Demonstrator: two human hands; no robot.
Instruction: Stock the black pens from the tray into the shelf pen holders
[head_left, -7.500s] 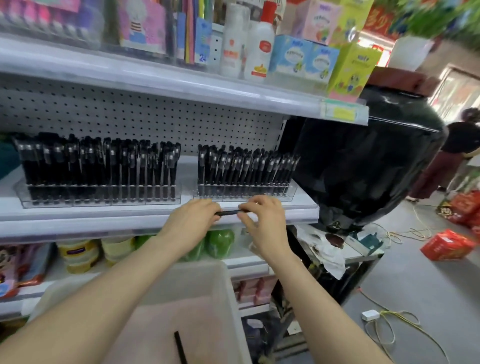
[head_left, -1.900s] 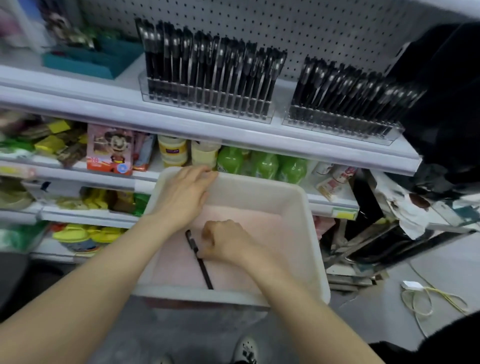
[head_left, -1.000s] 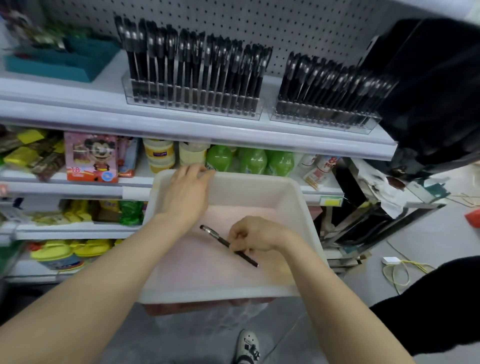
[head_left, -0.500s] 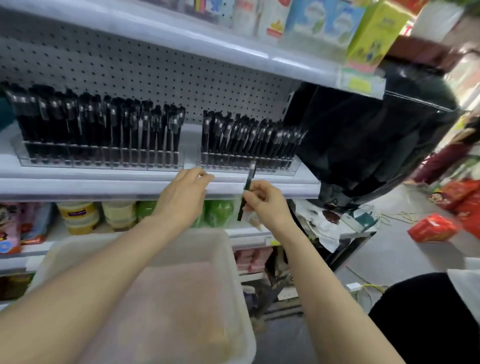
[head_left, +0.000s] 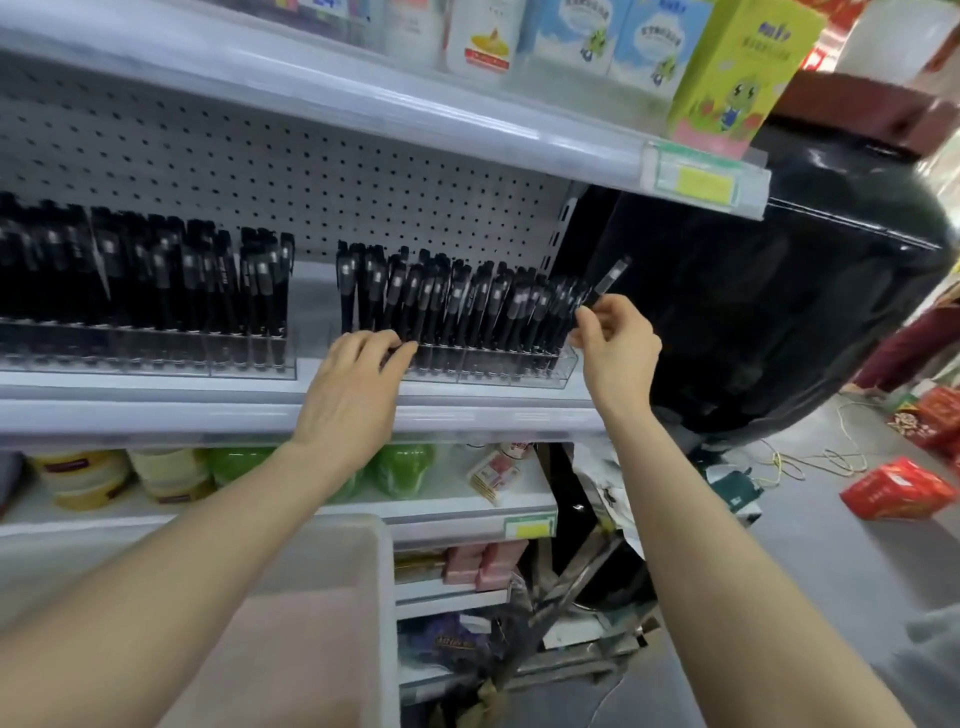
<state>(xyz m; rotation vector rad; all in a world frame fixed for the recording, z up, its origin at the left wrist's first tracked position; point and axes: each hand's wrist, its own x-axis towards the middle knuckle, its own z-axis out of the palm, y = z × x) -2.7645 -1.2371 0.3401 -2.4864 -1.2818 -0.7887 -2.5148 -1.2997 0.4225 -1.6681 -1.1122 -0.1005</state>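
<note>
1. A single view, worn on the person's head, faces forward and a little down at the pen shelf (head_left: 156, 410), which stands near.
2. The wide lens bows the shelf edges; both forearms enter from below, the left hand (head_left: 353, 395) and right hand (head_left: 615, 343) reaching over its front edge.
3. The upper shelf (head_left: 363, 98) crosses the top; the floor (head_left: 831, 571) shows at right.

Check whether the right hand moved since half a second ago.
Yes: right hand went rightward, from the middle of the right pen holder to its end.
</note>
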